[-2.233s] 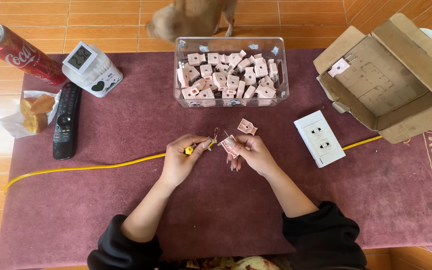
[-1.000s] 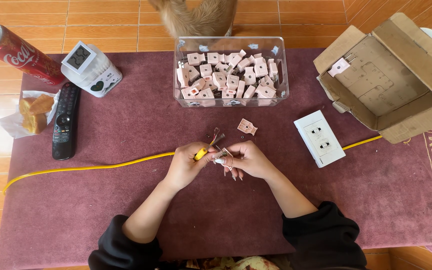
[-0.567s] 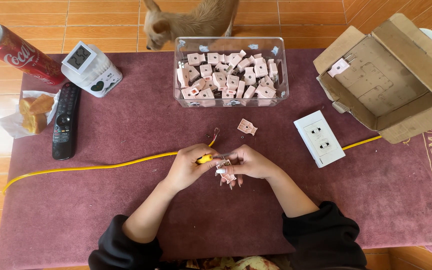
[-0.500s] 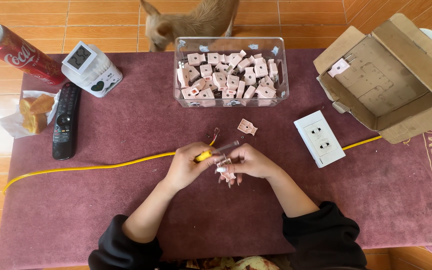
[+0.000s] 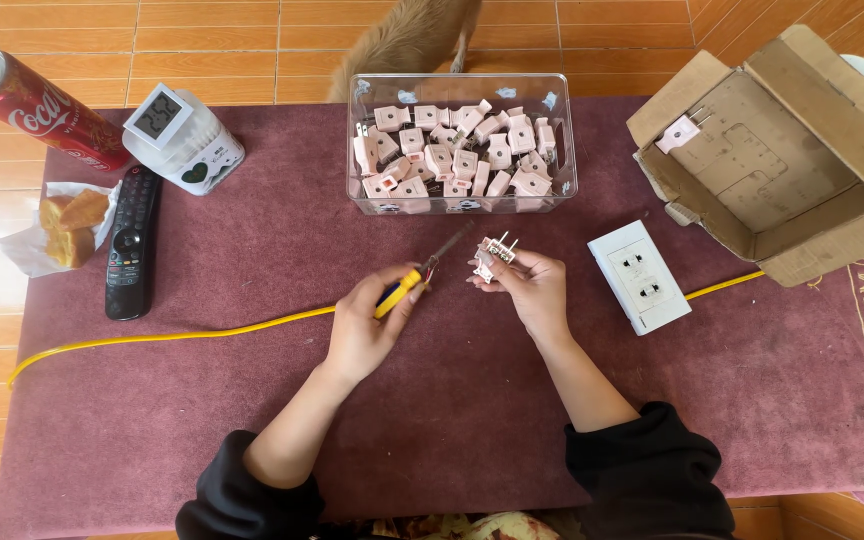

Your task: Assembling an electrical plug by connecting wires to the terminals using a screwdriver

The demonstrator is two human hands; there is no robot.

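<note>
the left hand (image 5: 367, 325) is closed around the yellow handle of a small screwdriver (image 5: 422, 275), its dark shaft angled up and to the right toward the other hand. the right hand (image 5: 532, 290) pinches a small pale plug (image 5: 493, 254) at its fingertips, the two metal prongs pointing up and away from the person; the plug sits just beyond those fingers, with the screwdriver tip near it but apart. to work the plug well, it seems wise to keep it pinched firmly by its body so it cannot twist, bring the tip in squarely, and press along the shaft rather than sideways, since a slip could run the tip into the holding fingers. just right of the right hand lies a white double socket (image 5: 640, 276), with a yellow cable (image 5: 172, 336) running out past both hands. beyond the hands stands a clear plastic bin (image 5: 461, 195) full of similar plugs, and far right of them an open cardboard box (image 5: 772, 160) with one plug inside. far left of the left hand are a black remote (image 5: 130, 245), a red drink can (image 5: 37, 105), a small white clock (image 5: 177, 135) and some bread on paper (image 5: 62, 225). all of it rests on a dark red mat (image 5: 452, 420) spread over an orange tiled floor (image 5: 252, 30), where a tan animal (image 5: 407, 40) stands behind the bin.
</note>
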